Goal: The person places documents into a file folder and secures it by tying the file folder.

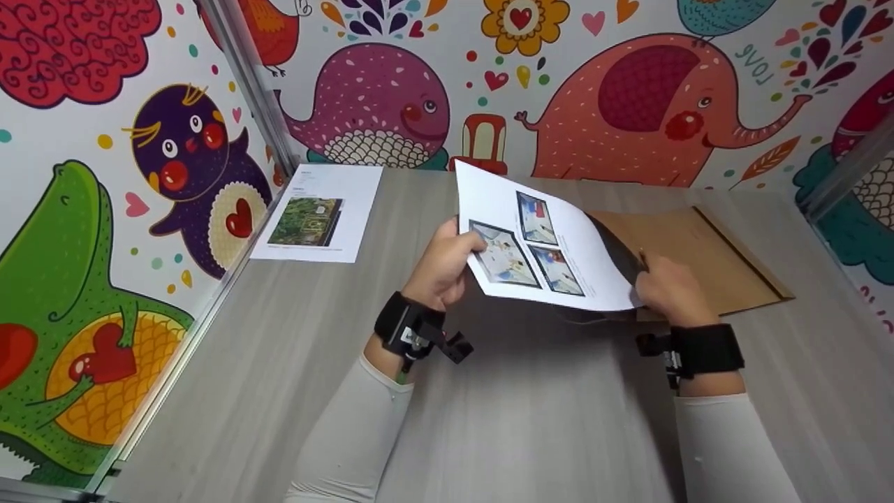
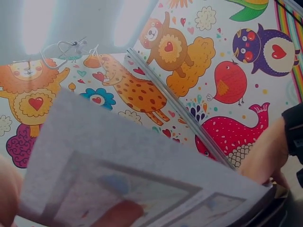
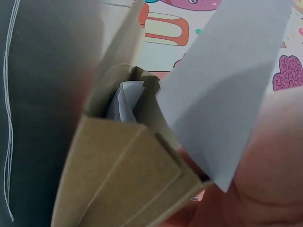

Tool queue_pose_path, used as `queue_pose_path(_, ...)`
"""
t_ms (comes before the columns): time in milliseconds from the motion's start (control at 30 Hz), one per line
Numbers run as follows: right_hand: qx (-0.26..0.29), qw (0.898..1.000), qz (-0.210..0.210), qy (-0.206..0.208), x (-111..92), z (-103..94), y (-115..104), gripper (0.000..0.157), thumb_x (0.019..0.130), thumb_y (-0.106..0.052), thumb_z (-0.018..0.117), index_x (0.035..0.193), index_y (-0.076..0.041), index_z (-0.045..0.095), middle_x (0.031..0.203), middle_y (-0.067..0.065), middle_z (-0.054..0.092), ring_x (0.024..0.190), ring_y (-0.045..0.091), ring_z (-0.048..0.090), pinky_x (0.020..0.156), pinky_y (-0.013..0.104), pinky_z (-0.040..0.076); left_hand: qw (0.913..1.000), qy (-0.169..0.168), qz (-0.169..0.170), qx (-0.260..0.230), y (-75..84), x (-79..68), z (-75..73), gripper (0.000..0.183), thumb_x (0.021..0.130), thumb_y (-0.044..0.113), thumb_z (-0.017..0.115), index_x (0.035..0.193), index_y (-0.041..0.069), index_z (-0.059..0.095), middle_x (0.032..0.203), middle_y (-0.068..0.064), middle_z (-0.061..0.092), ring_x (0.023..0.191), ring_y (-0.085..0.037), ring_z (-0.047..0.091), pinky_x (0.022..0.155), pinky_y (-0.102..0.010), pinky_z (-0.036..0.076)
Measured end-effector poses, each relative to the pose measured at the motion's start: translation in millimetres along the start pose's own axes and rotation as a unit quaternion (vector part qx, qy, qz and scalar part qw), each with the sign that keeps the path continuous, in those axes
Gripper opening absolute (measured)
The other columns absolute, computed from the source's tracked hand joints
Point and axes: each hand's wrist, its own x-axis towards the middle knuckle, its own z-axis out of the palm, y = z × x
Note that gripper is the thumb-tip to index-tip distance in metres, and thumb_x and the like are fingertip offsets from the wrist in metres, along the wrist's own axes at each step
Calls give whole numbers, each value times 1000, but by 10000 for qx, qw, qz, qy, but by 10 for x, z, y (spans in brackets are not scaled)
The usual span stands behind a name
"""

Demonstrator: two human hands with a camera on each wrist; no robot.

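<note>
My left hand point(image 1: 440, 269) grips the left edge of a white printed sheet point(image 1: 489, 188), its thumb on top beside one of the colour photos. The sheet is raised above the table and bends down to the right. My right hand point(image 1: 672, 288) holds a brown kraft document envelope point(image 1: 726, 258) near its mouth, close to the sheet's right corner. In the right wrist view the envelope point(image 3: 113, 165) gapes, and folded white paper point(image 3: 125, 101) shows inside. Part of the envelope is hidden behind the sheet.
Another printed sheet point(image 1: 363, 209) with a green photo lies flat at the table's back left. The grey table point(image 1: 279, 377) meets cartoon-covered walls at the left and back, with a metal post point(image 1: 255, 84) in the corner. White string point(image 3: 7, 118) hangs beside the envelope.
</note>
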Motion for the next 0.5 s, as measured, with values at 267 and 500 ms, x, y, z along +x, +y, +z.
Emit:
queue_pose_path(267,-110,9999,-89,-12,7,-22,-17,62,96,-10,30,153,11,20,139,39,42,105,45,49,76,44,50,10000,-17,-22,61,-74,0,49,55,87,-9,38,142,-8,37,130,-30,57,115,-40,64,92,-40,58)
queue_pose_path(500,-91,9997,-131,-175,-27,-53,-52,64,96,-13,33,153,11,17,144,40,38,110,46,46,89,56,48,9997,150,-173,-18,-201,64,117,53,85,-10,40,138,-9,39,126,-30,58,112,-39,66,91,-38,59)
